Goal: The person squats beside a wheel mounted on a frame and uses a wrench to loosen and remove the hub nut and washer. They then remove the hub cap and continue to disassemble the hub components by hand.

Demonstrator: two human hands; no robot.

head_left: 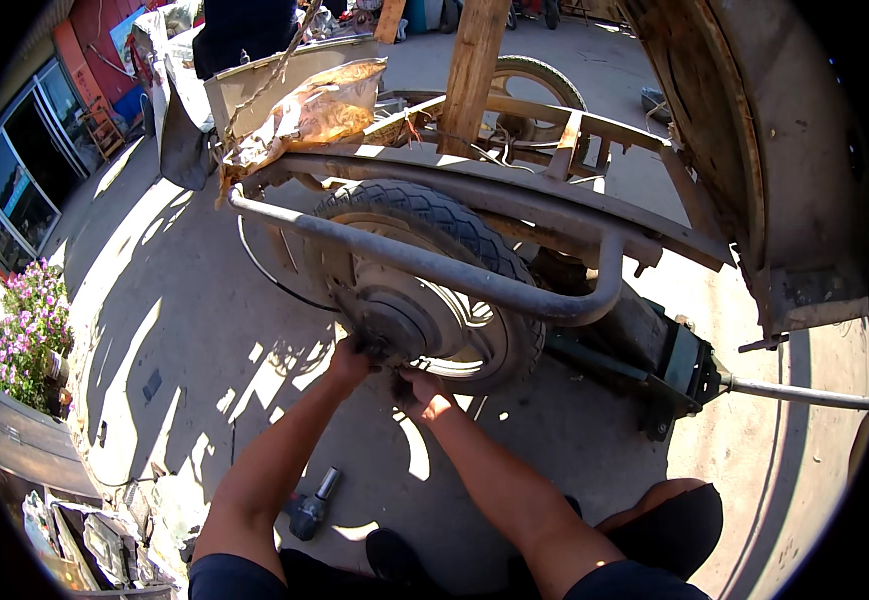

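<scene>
My left hand [349, 360] is closed at the dark hub [379, 345] of a spoked-rim wheel with a treaded tyre [434, 222], its fingertips hidden there. Just to its right, my right hand [422, 392] is closed around something dark below the hub, too shadowed to name. A grey tubular bar [404, 260] of the rusty vehicle frame crosses in front of the wheel, and a black cable hangs at its left. A grey tool [309, 513] with a metal cylinder lies on the concrete between my forearms and my feet.
A green jack [684, 370] with a long handle stands at the right, below a raised panel [794, 180]. A wooden post [469, 70] rises behind the frame. Pink flowers [24, 320], scrap [94, 540] and a glass doorway line the left.
</scene>
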